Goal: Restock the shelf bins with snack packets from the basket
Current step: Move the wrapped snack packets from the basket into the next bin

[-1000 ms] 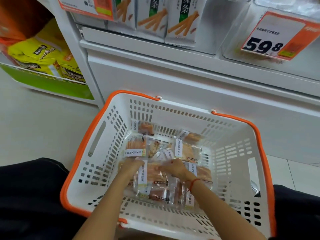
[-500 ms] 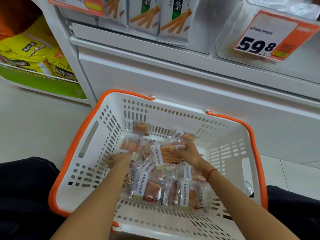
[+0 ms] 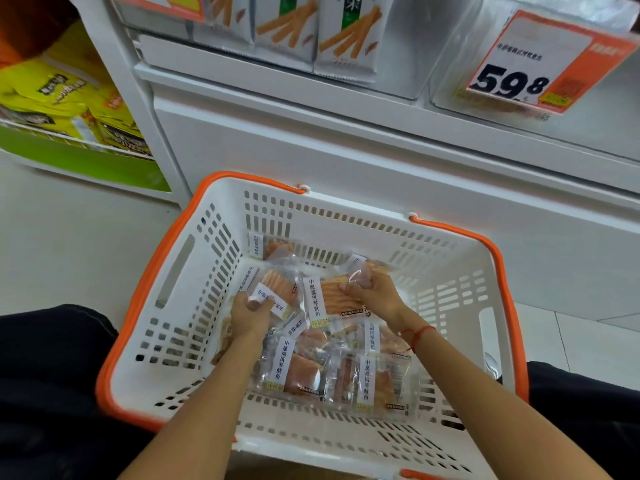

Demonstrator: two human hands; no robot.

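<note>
Shelf unit (image 3: 346, 161) across upper frame, white; clear shelf bins (image 3: 450, 46) along top edge, one holding boxed stick snacks (image 3: 346, 32), orange price tag (image 3: 540, 64) at upper right. Yellow bags (image 3: 59, 95) on a green-edged rack at upper left.

Basket (image 3: 194, 271), white with orange rim, centre frame, set on pale floor (image 3: 69, 237) against the shelf base. Snack packets (image 3: 301, 368) loose in a shallow overlapping heap on the basket bottom, centre to lower centre; none in a bin yet.

Left hand (image 3: 251, 315) at centre-left of the heap, fingers curled round the edge of one left packet (image 3: 277, 289). Right hand (image 3: 375, 294) just right of centre, fingers pinching the clear corner of another right packet (image 3: 337, 296). Both grips closed on film, not on contents. Red cord (image 3: 417, 336) on right wrist.

Handling judgement: packets light, flat, clear glossy film with white label strip; film likely slippery and crinkly, contents thin and semi-stiff, possibly prone to cracking if bent. Sealed margin best for a pinch; broad flat faces better for gathering several at once. Stacked packets likely to slide over one another, so squaring the stack before lifting advisable. Weight no concern; slippage from a corner pinch the main risk.
</note>
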